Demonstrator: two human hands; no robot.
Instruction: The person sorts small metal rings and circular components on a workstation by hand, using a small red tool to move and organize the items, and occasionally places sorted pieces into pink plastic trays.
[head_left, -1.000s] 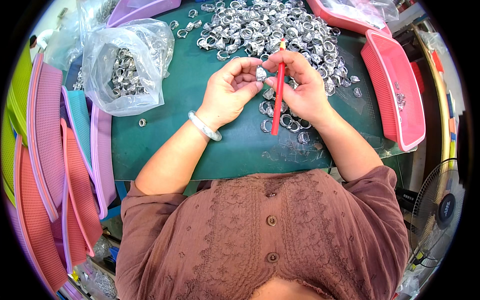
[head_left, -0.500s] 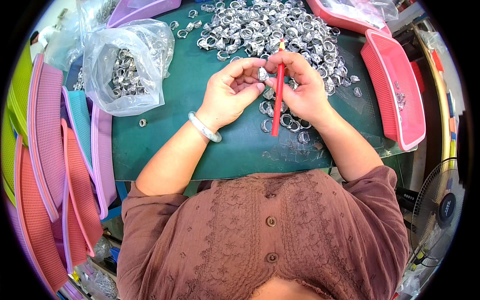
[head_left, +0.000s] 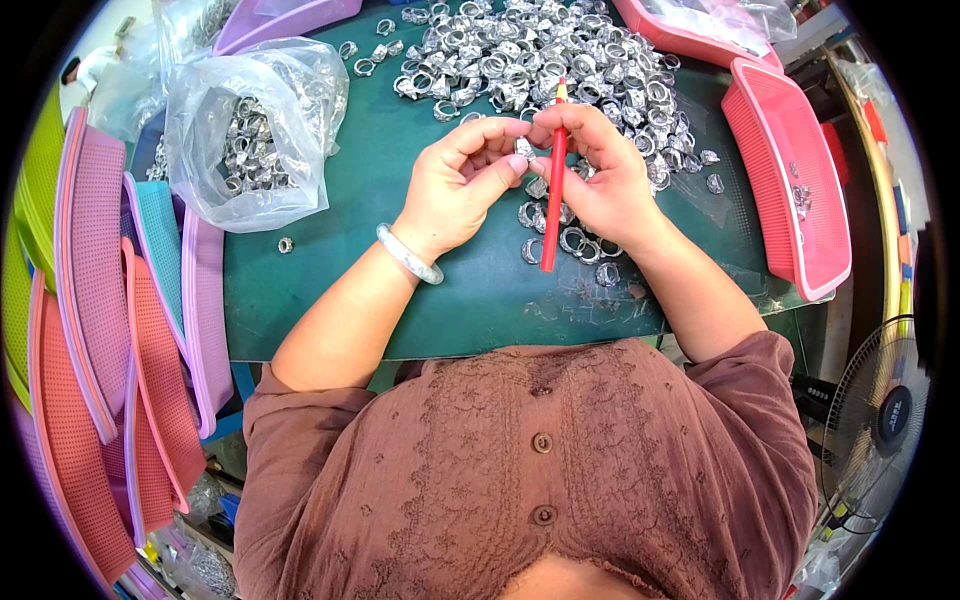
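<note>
Holding a small silver ring (head_left: 522, 150) between them, both hands sit almost exactly where they were a second ago, over the near edge of the ring pile (head_left: 540, 60) on the green mat (head_left: 400, 290). The left hand (head_left: 455, 190) pinches the ring between thumb and curled fingers. The right hand (head_left: 600, 180) meets it from the other side while also gripping a red pencil (head_left: 553, 180), which stands nearly upright with its point toward the pile. Across the last second the only change is slight: the fingertips have drawn a little closer around the ring and the pencil has barely tilted, so the work looks like one steady, close handling of a single ring rather than a reach for a new one. A few loose rings (head_left: 570, 245) lie just under the right palm, apart from the main pile. A clear bag (head_left: 250, 130) with more rings rests to the left, one stray ring (head_left: 285, 244) near it. A pink basket (head_left: 790, 190) stands to the right, and coloured trays (head_left: 100, 300) are stacked at the left. A pale bangle (head_left: 408, 254) circles the left wrist.
</note>
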